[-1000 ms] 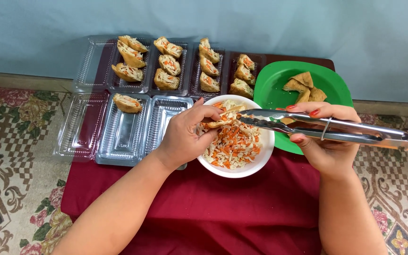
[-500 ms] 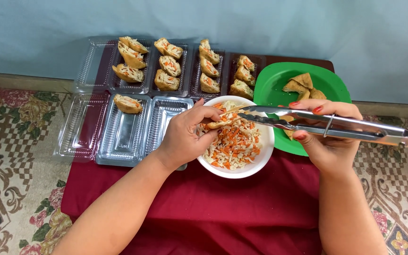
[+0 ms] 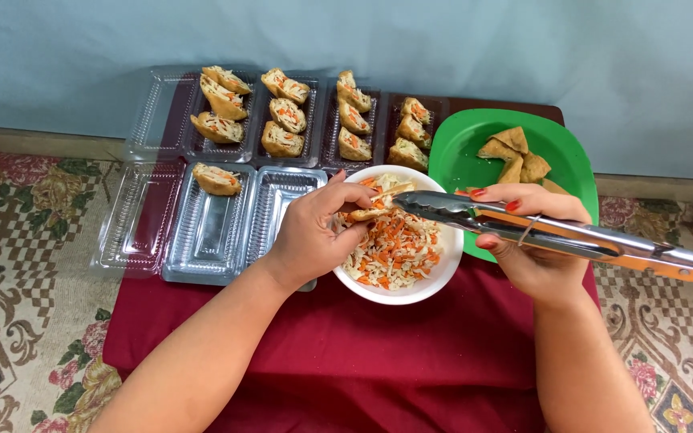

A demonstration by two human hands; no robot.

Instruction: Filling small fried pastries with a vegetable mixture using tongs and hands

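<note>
My left hand holds a fried tofu pocket over a white bowl of shredded carrot and cabbage filling. My right hand grips metal tongs whose tips sit at the pocket's opening. A green plate behind the bowl carries several unfilled tofu pieces.
Clear plastic trays at the back hold several stuffed tofu pockets. A nearer clear tray holds a single stuffed piece. Everything stands on a low table with a dark red cloth. A patterned carpet surrounds it and a pale blue wall stands behind.
The tongs' tips have shifted slightly left toward the pocket in my left hand. Both hands otherwise stay over the bowl.
</note>
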